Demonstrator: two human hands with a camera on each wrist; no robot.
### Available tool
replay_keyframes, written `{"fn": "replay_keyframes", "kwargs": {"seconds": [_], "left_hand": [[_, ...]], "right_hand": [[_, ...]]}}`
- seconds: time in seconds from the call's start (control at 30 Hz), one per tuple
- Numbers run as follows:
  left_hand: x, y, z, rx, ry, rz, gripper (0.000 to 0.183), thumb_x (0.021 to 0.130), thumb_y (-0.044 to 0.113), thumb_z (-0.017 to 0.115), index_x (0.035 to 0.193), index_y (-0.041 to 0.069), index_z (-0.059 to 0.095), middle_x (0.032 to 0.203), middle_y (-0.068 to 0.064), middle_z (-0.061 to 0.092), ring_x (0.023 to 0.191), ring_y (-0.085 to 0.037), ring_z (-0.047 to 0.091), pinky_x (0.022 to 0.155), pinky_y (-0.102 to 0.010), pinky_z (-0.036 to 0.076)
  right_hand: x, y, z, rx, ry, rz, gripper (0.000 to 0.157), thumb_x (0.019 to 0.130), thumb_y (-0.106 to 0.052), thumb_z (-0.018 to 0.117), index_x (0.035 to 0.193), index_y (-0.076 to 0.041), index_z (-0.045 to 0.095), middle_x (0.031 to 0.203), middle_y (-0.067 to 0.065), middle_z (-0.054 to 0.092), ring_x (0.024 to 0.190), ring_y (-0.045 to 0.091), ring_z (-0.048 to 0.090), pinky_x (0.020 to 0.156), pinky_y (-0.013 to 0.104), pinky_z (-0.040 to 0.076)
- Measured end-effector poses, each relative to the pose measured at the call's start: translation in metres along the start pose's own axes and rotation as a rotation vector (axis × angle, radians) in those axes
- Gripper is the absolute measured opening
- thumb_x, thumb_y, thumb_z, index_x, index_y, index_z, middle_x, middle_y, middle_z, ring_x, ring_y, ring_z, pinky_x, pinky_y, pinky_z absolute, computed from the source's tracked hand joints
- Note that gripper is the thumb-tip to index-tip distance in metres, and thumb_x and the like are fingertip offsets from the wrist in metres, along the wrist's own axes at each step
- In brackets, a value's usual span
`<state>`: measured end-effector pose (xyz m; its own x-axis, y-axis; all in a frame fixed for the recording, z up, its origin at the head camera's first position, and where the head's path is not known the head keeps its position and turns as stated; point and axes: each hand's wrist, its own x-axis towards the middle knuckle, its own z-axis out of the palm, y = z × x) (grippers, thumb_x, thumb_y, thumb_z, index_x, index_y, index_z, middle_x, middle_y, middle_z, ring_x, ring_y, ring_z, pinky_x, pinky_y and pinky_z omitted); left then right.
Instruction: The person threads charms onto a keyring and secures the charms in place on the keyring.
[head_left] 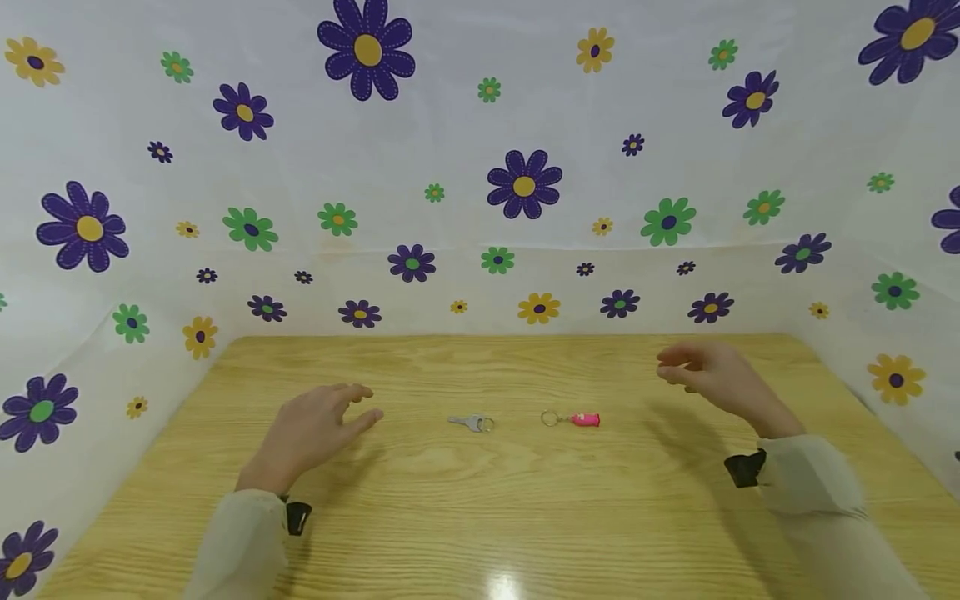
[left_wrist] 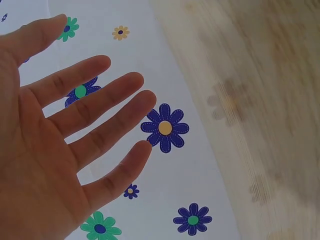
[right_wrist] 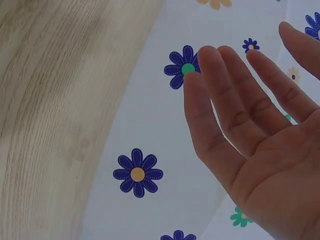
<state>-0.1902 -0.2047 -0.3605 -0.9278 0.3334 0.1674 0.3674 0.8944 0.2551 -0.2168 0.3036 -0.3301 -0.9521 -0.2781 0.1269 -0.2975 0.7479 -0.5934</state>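
Observation:
A grey key (head_left: pixel 467 422) with a small ring at its right end lies flat near the middle of the table. To its right lies a pink keychain charm (head_left: pixel 586 420), its metal ring (head_left: pixel 551 417) pointing toward the key. My left hand (head_left: pixel 315 429) hovers left of the key, holding nothing; in the left wrist view its fingers (left_wrist: pixel 107 102) are spread. On the far side of the charm, my right hand (head_left: pixel 720 379) is raised above the table with loosely bent fingers (right_wrist: pixel 227 95) and a bare palm. Neither hand touches the key or the charm.
The wooden table (head_left: pixel 420 517) reaches back to a white flower-printed cloth (head_left: pixel 435 125) that hangs behind it and along both sides. Black straps (head_left: pixel 297 517) sit at both wrists beside the pale sleeves.

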Motion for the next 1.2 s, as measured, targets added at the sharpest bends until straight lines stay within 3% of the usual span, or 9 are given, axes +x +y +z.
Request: {"fn": "replay_keyframes", "kwargs": {"seconds": [0.13, 0.47, 1.2], "left_hand": [[0.005, 0.000, 0.000, -0.034, -0.013, 0.010, 0.041, 0.101, 0.037, 0.063, 0.123, 0.004, 0.070, 0.112, -0.015, 0.072, 0.096, -0.032, 0.069, 0.083, -0.053, 0.054], [0.013, 0.001, 0.006, -0.102, -0.056, -0.014, 0.042, 0.102, 0.038, 0.062, 0.124, 0.003, 0.069, 0.113, -0.015, 0.071, 0.099, -0.033, 0.068, 0.084, -0.053, 0.054], [0.039, 0.012, 0.017, -0.219, -0.121, 0.041, 0.042, 0.103, 0.039, 0.058, 0.123, 0.004, 0.069, 0.109, -0.009, 0.072, 0.100, -0.028, 0.067, 0.085, -0.050, 0.054]], "right_hand": [[0.005, -0.005, 0.003, 0.051, -0.027, 0.008, 0.034, 0.101, -0.013, 0.063, 0.123, 0.013, 0.062, 0.117, 0.028, 0.068, 0.090, 0.033, 0.069, 0.073, 0.033, 0.057], [0.016, -0.008, 0.016, 0.163, -0.120, 0.056, 0.039, 0.104, -0.015, 0.060, 0.126, 0.017, 0.057, 0.114, 0.027, 0.067, 0.095, 0.035, 0.068, 0.082, 0.048, 0.058], [0.034, -0.007, 0.034, 0.265, -0.259, 0.100, 0.041, 0.102, -0.015, 0.062, 0.128, 0.017, 0.056, 0.116, 0.025, 0.067, 0.095, 0.029, 0.068, 0.083, 0.046, 0.057]]}}
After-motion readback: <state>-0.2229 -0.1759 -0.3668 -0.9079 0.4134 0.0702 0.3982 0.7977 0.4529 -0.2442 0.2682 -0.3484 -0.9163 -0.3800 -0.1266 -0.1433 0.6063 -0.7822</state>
